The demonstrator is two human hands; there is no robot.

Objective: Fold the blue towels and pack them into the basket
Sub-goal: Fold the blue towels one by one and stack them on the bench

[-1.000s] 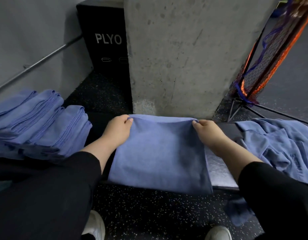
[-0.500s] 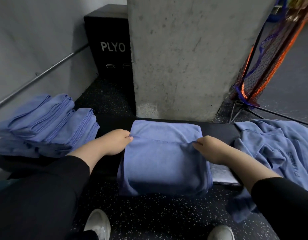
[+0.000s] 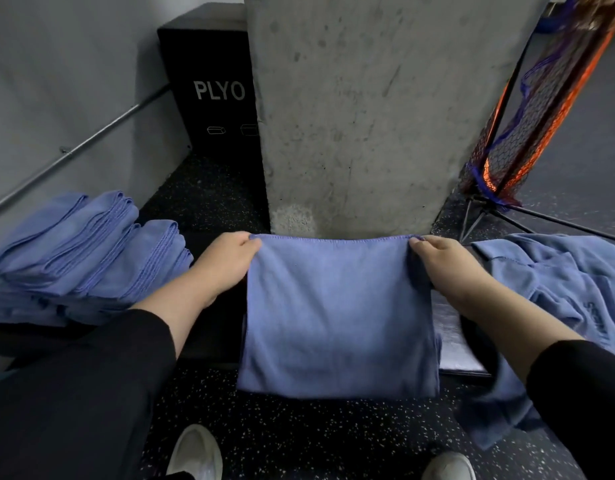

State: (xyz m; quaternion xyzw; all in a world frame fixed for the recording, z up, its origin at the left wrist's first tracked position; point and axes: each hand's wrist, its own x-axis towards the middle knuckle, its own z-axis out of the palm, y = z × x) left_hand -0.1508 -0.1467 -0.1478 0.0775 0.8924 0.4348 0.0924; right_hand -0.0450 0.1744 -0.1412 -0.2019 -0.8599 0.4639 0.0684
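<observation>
Right now I have both hands on one blue towel (image 3: 337,313), stretched flat between them and hanging down over the front edge of the dark counter (image 3: 212,327). My left hand (image 3: 223,263) pinches the towel's top left corner, thumb and fingers (image 3: 245,242) curled closed on the hem. My right hand (image 3: 444,265) pinches the top right corner the same way, fingers closed on the cloth. The top hem runs straight between the two hands, just in front of the concrete pillar (image 3: 368,109). The stack of folded towels (image 3: 81,258) sits on the counter to my left, apart from the held towel. A loose heap of blue cloth (image 3: 555,289) lies on the counter to my right, partly under my right forearm. I cannot see a basket.
</observation>
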